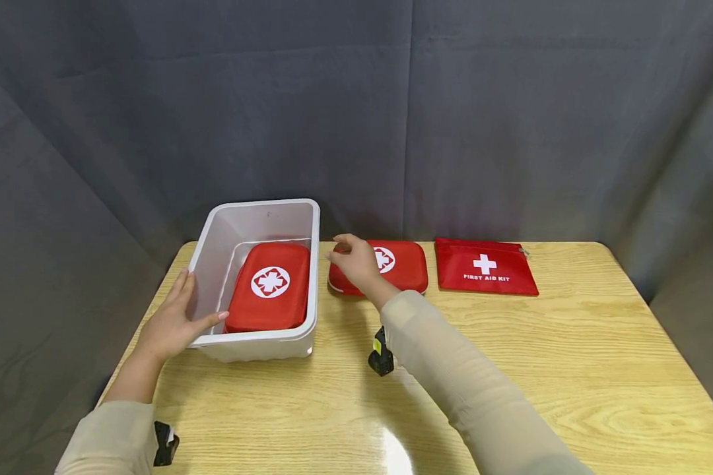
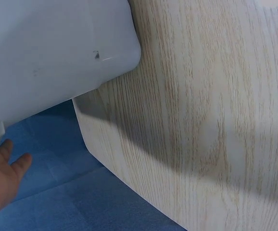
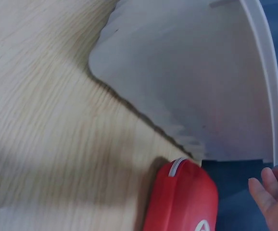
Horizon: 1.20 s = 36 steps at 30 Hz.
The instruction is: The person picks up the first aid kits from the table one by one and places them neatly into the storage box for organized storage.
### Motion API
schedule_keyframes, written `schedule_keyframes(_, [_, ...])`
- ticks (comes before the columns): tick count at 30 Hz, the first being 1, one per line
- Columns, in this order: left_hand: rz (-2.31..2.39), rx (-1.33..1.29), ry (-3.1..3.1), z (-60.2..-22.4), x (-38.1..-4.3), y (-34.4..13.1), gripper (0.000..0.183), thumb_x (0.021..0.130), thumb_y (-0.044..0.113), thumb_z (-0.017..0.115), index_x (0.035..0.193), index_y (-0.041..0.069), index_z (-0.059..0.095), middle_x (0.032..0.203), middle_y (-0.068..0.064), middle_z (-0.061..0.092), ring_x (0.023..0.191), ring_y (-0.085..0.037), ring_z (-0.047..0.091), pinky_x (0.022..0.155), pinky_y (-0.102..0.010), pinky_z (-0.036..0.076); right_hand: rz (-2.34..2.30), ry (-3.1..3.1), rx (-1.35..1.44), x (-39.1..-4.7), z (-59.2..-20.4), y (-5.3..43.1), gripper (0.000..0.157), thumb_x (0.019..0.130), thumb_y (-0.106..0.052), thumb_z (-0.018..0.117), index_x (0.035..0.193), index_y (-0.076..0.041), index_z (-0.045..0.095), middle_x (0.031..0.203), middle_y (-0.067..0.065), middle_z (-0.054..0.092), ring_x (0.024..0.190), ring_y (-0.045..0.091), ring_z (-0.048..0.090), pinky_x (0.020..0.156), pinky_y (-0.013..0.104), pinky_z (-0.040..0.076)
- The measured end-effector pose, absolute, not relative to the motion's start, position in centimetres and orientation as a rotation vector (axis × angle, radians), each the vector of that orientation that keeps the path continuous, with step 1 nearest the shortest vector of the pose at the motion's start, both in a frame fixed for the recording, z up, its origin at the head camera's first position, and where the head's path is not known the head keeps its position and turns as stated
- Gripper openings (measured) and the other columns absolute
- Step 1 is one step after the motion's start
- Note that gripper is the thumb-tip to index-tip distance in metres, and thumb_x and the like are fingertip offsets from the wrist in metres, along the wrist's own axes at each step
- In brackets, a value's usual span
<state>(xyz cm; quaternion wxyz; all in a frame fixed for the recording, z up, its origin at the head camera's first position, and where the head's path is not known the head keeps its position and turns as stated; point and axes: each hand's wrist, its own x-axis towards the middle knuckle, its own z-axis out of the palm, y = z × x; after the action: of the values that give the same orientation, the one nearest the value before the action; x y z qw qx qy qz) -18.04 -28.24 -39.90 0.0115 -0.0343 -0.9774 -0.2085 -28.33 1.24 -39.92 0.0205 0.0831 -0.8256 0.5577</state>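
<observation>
A white plastic bin (image 1: 254, 335) stands at the left of the table. Inside it lies a red zippered first aid case (image 1: 267, 308) with a white cross emblem. My left hand (image 1: 175, 321) rests at the bin's near left corner, thumb extended over the near rim and fingers spread along the left side. Just right of the bin, my right hand (image 1: 356, 262) hovers over a second red first aid case (image 1: 408, 267), overlapping it in the head view. Its fingers are loosely bent with nothing between them; in the right wrist view they are apart from the case.
A flat red first aid pouch (image 1: 487, 267) lies at the back of the wooden table (image 1: 570, 369), right of the second case. Dark grey curtain (image 1: 356, 132) hangs close behind the table and along both sides. A small black camera (image 1: 381, 356) is strapped under the right wrist.
</observation>
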Motion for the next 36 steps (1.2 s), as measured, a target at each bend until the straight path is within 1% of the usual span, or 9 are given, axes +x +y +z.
schedule_keyframes(5, [-0.654,-0.11,-3.043,-39.8,-18.0,-28.3,0.095,0.076,0.053,0.053,0.137,0.0,0.004,0.143,-0.016,-0.001,0.123,-0.042,0.015,0.087,-0.061,0.024,1.712,-2.565,0.195,-28.3,-40.8,2.3,0.034,0.077,-0.011,0.063,0.108,0.001,0.056,0.102,0.015,0.059,0.091,0.024,0.054,0.078,0.03,0.044])
schedule_keyframes(14, [-0.662,-0.097,-3.055,-39.9,-18.0,-28.2,0.095,0.076,0.054,0.053,0.137,0.001,0.002,0.143,-0.015,-0.003,0.122,-0.044,0.016,0.086,-0.062,0.024,1.745,-2.53,0.085,-27.8,-42.2,4.1,0.033,0.076,-0.007,0.064,0.107,0.003,0.056,0.1,0.018,0.058,0.09,0.025,0.054,0.077,0.031,0.044])
schedule_keyframes(21, [-0.662,-0.103,-3.051,-39.9,-18.1,-28.2,0.095,0.076,0.054,0.053,0.137,0.001,0.002,0.143,-0.015,-0.002,0.122,-0.043,0.016,0.086,-0.063,0.024,1.821,-2.46,0.035,-27.3,-43.6,5.4,0.029,0.075,-0.003,0.063,0.102,0.006,0.057,0.096,0.02,0.058,0.089,0.027,0.055,0.076,0.031,0.045])
schedule_keyframes(28, [-0.668,-0.105,-3.059,-39.8,-18.0,-28.1,0.095,0.077,0.054,0.052,0.137,0.001,0.002,0.143,-0.014,-0.005,0.122,-0.044,0.016,0.085,-0.063,0.023,1.769,-2.498,-0.035,-27.0,-44.6,6.7,0.035,0.076,-0.005,0.062,0.107,0.007,0.055,0.096,0.02,0.059,0.09,0.026,0.054,0.073,0.031,0.045])
schedule_keyframes(36, [-0.668,-0.109,-3.056,-39.8,-18.0,-28.2,0.095,0.077,0.053,0.052,0.137,0.0,0.001,0.143,-0.014,-0.005,0.122,-0.044,0.015,0.085,-0.063,0.023,1.73,-2.53,-0.097,-26.7,-45.2,8.4,0.036,0.077,-0.009,0.063,0.109,0.005,0.055,0.098,0.018,0.058,0.092,0.026,0.054,0.073,0.033,0.046])
